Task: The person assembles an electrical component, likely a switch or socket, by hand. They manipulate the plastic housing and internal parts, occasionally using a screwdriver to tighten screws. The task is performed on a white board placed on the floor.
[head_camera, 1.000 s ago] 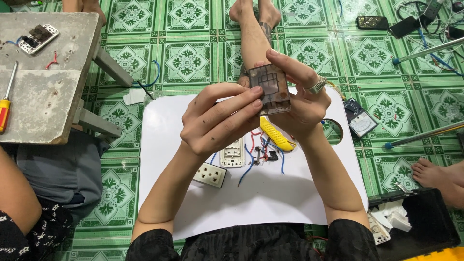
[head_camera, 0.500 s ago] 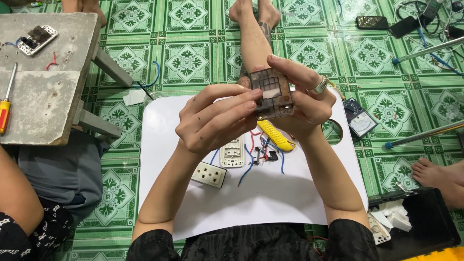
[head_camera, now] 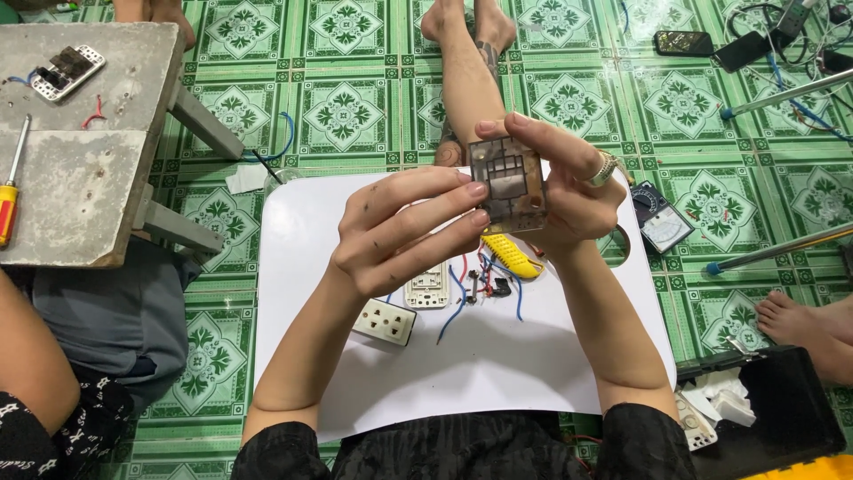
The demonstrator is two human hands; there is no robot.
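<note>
Both my hands hold up a small square translucent brown switch module above a white lap table. My left hand grips its left edge with the fingertips. My right hand, with a ring on one finger, wraps around its right side and back. On the table below lie a white socket, a cream faceplate, a yellow-handled tool and loose red and blue wires.
A grey concrete stool at left carries a yellow-handled screwdriver and a switch part. A multimeter lies right of the table. Other people's legs and feet sit at top, left and right. A black tray holds white parts.
The module has tilted slightly in my hands and my left fingers have shifted along its edge. Everything on the table has stayed in place.
</note>
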